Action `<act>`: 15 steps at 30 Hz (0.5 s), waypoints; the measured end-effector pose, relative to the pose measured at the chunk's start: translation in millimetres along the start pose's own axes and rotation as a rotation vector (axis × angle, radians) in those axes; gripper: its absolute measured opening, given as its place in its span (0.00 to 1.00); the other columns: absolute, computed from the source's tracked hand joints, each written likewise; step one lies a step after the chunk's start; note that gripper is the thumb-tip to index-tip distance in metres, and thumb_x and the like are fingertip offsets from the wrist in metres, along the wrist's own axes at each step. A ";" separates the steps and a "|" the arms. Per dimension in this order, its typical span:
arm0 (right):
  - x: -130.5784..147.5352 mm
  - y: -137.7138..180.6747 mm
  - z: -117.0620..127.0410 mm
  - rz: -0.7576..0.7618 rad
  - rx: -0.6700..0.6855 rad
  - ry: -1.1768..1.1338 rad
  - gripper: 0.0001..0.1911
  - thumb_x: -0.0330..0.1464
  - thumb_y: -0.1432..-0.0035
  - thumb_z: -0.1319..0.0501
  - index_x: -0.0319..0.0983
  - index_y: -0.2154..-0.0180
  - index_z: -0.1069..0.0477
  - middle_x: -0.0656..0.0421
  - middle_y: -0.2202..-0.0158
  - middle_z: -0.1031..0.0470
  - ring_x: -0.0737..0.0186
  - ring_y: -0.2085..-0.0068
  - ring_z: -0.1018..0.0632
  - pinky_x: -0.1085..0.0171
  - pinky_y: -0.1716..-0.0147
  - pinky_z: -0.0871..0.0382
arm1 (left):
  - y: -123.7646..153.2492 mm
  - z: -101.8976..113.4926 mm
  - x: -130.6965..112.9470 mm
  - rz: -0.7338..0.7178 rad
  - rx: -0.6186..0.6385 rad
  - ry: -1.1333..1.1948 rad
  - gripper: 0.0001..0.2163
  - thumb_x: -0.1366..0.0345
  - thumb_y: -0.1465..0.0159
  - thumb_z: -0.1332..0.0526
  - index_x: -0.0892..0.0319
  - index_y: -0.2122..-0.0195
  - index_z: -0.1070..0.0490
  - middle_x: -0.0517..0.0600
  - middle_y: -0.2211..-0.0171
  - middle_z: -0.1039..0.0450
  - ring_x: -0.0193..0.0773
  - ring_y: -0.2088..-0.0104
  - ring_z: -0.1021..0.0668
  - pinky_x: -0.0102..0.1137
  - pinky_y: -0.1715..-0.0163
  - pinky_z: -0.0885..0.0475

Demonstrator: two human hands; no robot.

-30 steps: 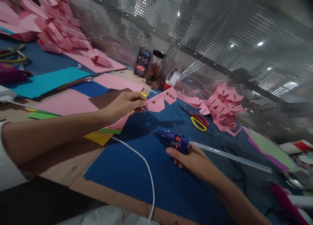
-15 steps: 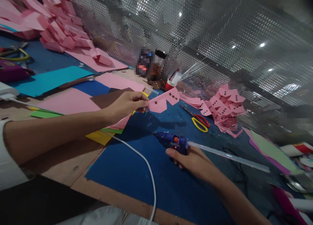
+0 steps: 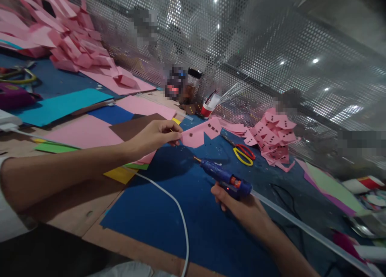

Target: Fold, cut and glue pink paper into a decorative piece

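My left hand [image 3: 157, 135] pinches one end of a pink paper cut-out [image 3: 201, 133] with small dark square holes and holds it above the blue sheet [image 3: 181, 212]. My right hand [image 3: 239, 208] grips a blue hot glue gun [image 3: 224, 177]. Its nozzle points up and left at the cut-out, a short gap below it. A long clear glue stick [image 3: 301, 224] juts from the back of the gun to the right. The gun's white cord [image 3: 177, 212] curves down to the bottom edge.
Yellow and red scissors [image 3: 243, 153] lie on the blue sheet beyond the gun. A heap of pink cut-outs [image 3: 274, 138] sits at the right, another pink heap [image 3: 69, 44] at far left. Coloured paper sheets [image 3: 63, 106] cover the left. A perforated metal screen [image 3: 241, 48] stands behind.
My right hand has tilted the glue gun, raising its nozzle toward the pink cut-out. My left hand still holds the cut-out in about the same place.
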State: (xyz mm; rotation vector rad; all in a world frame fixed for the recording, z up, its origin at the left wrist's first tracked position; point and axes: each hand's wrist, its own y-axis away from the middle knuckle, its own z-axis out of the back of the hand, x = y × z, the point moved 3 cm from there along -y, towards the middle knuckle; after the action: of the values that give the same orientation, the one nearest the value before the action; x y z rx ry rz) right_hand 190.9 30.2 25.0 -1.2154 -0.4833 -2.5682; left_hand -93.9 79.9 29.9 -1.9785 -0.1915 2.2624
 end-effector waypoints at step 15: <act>19.2 1.2 7.1 0.408 -0.249 0.375 0.05 0.33 0.43 0.37 0.41 0.69 0.30 0.63 0.75 0.28 0.67 0.75 0.30 0.69 0.73 0.39 | 15.4 -10.2 -20.7 -0.014 0.119 -0.155 0.09 0.59 0.40 0.35 0.60 0.65 0.23 0.50 0.70 0.22 0.37 0.69 0.23 0.29 0.67 0.28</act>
State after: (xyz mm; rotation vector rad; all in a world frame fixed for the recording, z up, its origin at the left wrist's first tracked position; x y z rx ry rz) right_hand 184.4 30.2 44.5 -0.7643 0.1539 -2.4520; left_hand -81.2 61.1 45.9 -1.7403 -0.0834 2.3606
